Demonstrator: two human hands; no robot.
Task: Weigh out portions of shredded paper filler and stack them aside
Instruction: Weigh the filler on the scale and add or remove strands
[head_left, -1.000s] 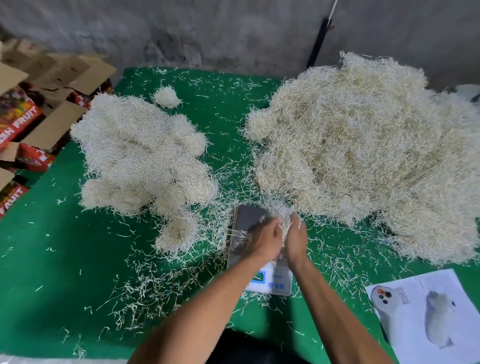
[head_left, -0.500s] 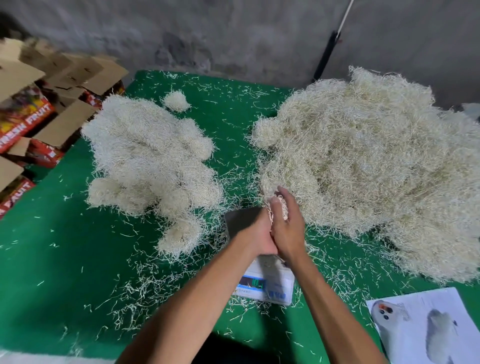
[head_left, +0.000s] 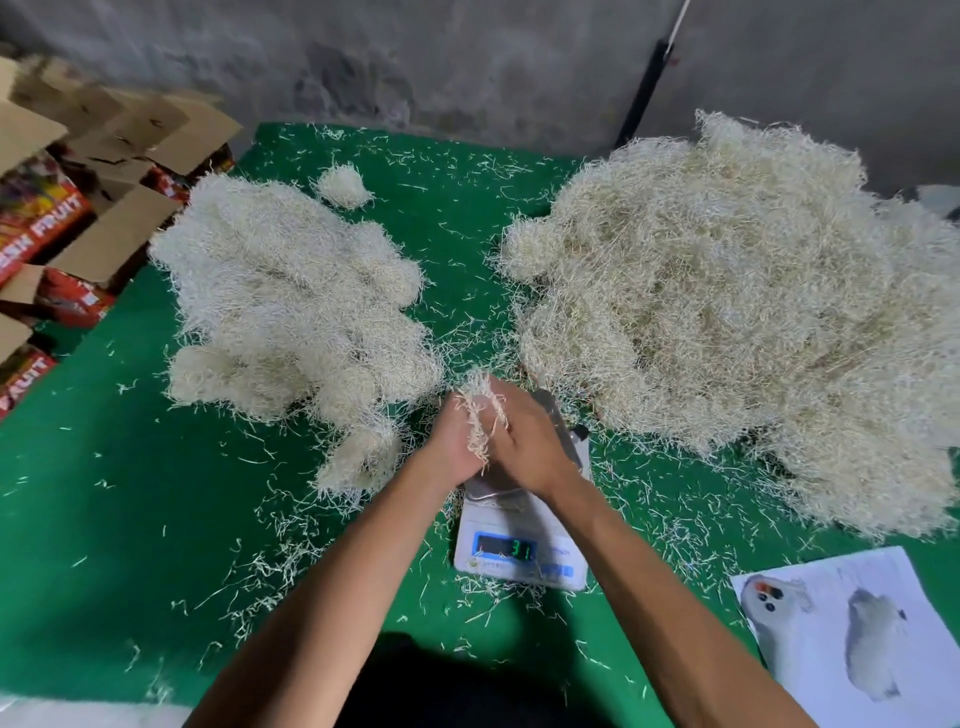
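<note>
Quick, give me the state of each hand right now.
Left hand: holding the wad of shredded paper above the scale.
Right hand: holding the same wad, cupped against the left.

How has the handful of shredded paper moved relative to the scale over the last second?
Yes. The handful has gone from over the scale's far right corner toward its left edge, nearer the left pile.

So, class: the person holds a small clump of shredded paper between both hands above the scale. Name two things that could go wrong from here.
1. Strands hang loose from the clump pressed between the left hand and right hand; some may drop onto the scale or green table, leaving the portion short.
2. The portion stack already sprawls, so a new portion may merge with it.
</note>
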